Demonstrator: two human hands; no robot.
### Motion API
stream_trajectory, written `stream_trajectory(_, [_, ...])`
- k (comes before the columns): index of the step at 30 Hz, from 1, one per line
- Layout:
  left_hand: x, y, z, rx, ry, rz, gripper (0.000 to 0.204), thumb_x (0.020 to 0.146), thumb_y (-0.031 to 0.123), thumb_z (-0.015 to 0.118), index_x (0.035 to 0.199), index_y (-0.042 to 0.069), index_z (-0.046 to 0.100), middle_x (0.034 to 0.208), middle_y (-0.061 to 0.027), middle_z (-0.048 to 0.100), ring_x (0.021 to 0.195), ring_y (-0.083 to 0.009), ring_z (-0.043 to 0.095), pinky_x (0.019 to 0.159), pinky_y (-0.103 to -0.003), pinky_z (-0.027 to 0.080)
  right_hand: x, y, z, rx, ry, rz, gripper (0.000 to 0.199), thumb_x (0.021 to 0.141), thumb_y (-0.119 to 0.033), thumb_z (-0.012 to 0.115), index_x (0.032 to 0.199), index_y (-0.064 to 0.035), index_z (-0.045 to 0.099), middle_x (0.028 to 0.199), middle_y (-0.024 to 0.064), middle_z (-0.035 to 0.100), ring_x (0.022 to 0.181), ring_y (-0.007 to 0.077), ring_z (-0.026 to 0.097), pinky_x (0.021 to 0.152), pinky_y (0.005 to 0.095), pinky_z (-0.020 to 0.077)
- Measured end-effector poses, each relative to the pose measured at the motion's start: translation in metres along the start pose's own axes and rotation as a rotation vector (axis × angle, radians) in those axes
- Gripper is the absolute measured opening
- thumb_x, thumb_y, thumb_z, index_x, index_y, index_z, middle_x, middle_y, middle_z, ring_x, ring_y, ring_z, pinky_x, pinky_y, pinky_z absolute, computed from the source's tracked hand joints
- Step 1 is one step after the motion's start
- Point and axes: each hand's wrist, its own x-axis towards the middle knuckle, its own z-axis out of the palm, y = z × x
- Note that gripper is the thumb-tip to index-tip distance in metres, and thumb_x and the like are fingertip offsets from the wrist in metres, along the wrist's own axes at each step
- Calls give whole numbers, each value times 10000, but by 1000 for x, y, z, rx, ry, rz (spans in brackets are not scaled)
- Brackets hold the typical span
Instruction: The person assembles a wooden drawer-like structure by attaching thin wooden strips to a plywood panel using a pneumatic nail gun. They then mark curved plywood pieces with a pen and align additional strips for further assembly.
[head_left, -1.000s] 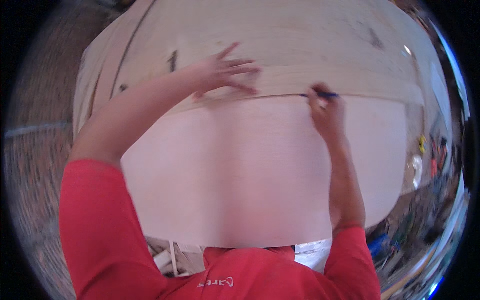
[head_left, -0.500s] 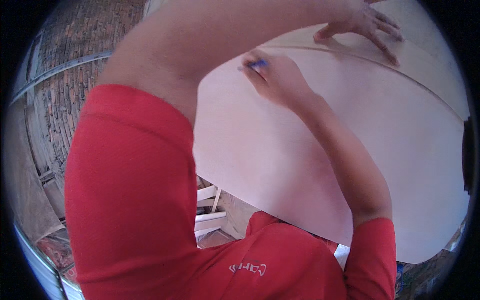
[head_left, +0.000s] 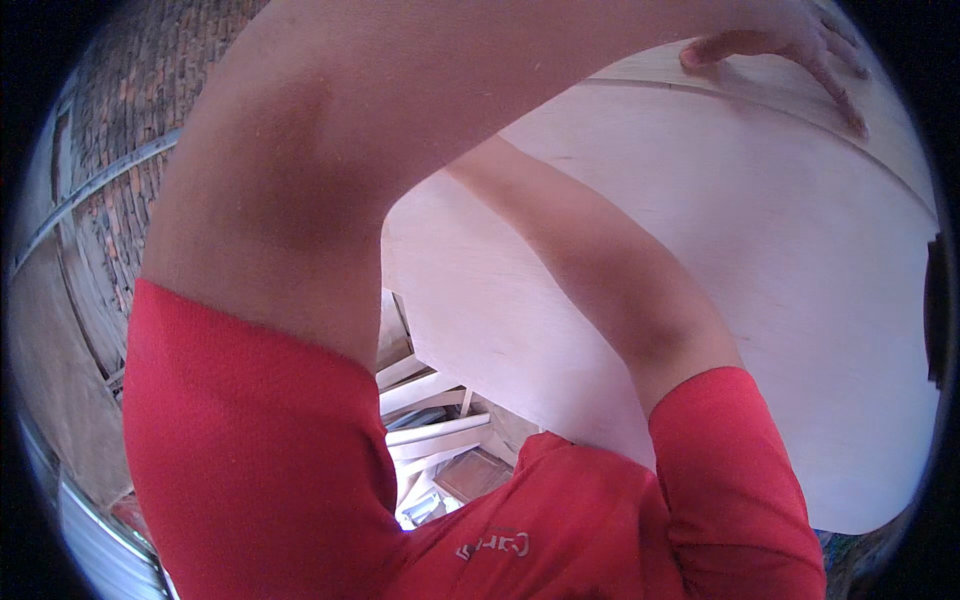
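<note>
My left arm sweeps across the top of the view, from the red sleeve at the lower left up and over to the upper right, where my left hand lies palm down with its fingers spread flat and released, gripping nothing, pressing on a pale wooden strip that lies along the far edge of a large, smooth, light-coloured plywood sheet. The sheet fills most of the right half of the view and its near edge curves down toward my body. My right forearm rises from its red sleeve at the lower right and runs up and to the left over the sheet, then disappears behind my left arm, so my right hand is hidden and I cannot tell whether its fingers are clenched or released, or whether they hold anything. Below the sheet's near edge, between my arms, I can see white wooden slats and a brownish square piece lying lower down. To the left, a reddish brick wall curves along the rim of the view.
</note>
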Motion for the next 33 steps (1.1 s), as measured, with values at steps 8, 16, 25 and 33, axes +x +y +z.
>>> stream_trajectory(8, [33, -9, -1, -46, 27, 28, 1519, 314, 305, 1037, 1605, 471, 255, 1722, -102, 199, 1604, -306, 107, 1218, -748, -6, 0, 21, 7, 212, 308, -100, 424, 1018, -362, 586, 1351, -106, 643, 1448, 160, 595, 1365, 353, 519, 1123, 482, 411])
stream_trajectory(16, [24, -6, -15, -98, 1, 5, 1527, 293, 270, 1041, 1602, 461, 278, 1716, -111, 216, 1604, -307, 108, 1216, -751, 1, -3, -3, 3, 23, 267, -80, 399, 1015, -355, 578, 1325, -118, 662, 1409, 147, 621, 1338, 343, 543, 1090, 488, 437])
stream_trajectory(25, [12, -14, -47, -68, -170, -32, 1567, 326, 327, 1040, 1623, 478, 173, 1731, -113, 145, 1603, -312, 100, 1221, -744, -9, -56, -27, -106, -438, 50, 47, 248, 922, -138, 567, 1059, -69, 762, 1033, 156, 759, 984, 341, 738, 812, 462, 587])
stream_trajectory(33, [8, -22, -112, 3, -383, -135, 1542, 350, 379, 1031, 1616, 502, 160, 1741, -97, 104, 1607, -286, 97, 1243, -715, -14, -120, -74, -252, -808, 421, 127, 175, 929, -244, 650, 933, -107, 759, 829, 134, 744, 777, 386, 714, 688, 488, 567])
